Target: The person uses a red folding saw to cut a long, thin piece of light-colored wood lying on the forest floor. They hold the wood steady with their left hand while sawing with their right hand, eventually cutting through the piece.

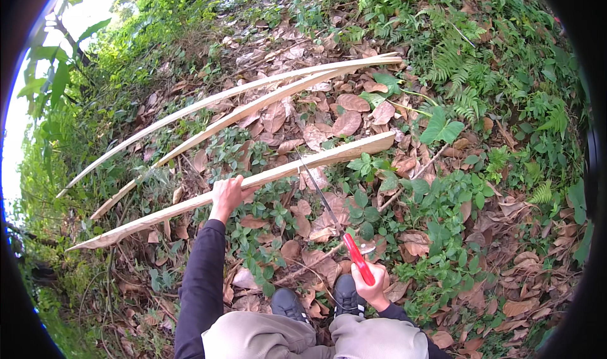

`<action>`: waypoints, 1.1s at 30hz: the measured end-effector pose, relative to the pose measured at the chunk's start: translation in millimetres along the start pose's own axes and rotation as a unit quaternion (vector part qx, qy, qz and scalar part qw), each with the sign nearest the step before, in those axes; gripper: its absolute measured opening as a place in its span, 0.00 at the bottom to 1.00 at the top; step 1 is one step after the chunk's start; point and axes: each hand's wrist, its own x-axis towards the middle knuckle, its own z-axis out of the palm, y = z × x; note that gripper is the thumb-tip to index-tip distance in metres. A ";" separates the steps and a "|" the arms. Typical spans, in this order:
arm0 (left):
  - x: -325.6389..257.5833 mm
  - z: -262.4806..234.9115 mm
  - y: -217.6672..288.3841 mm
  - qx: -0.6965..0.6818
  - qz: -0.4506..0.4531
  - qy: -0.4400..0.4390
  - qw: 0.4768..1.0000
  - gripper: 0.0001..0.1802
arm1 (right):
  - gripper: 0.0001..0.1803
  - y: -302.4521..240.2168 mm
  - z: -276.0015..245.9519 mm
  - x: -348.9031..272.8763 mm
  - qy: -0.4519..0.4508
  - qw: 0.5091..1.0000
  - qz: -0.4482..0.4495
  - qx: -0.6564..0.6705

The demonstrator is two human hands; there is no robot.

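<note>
My left hand (pixel 228 198) is closed around a long, pale, rough-cut wooden plank (pixel 341 153), which runs from the lower left up to the right. In my right hand (pixel 373 284) is the red handle of a hand saw (pixel 327 207), its thin dark blade pointing up and away from me. The blade's far end meets the plank to the right of my left hand. How deep it sits in the wood I cannot tell. Beyond the plank lie two more long wooden strips (pixel 218 98) (pixel 239 113), their right ends close together and their left ends spread apart.
Brown dry leaves (pixel 346 123) and low green plants (pixel 452 232) cover the ground. Ferns (pixel 468 103) grow at the right, and thicker foliage (pixel 54 125) stands at the left. A thin stick (pixel 430 161) lies right of the saw. My dark shoes (pixel 289 303) are just below it.
</note>
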 end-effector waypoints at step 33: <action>-1.6 -3.4 4.5 -0.017 -0.008 0.006 1.000 0.31 | 0.09 1.7 80.9 100.2 0.063 0.995 -0.055 0.058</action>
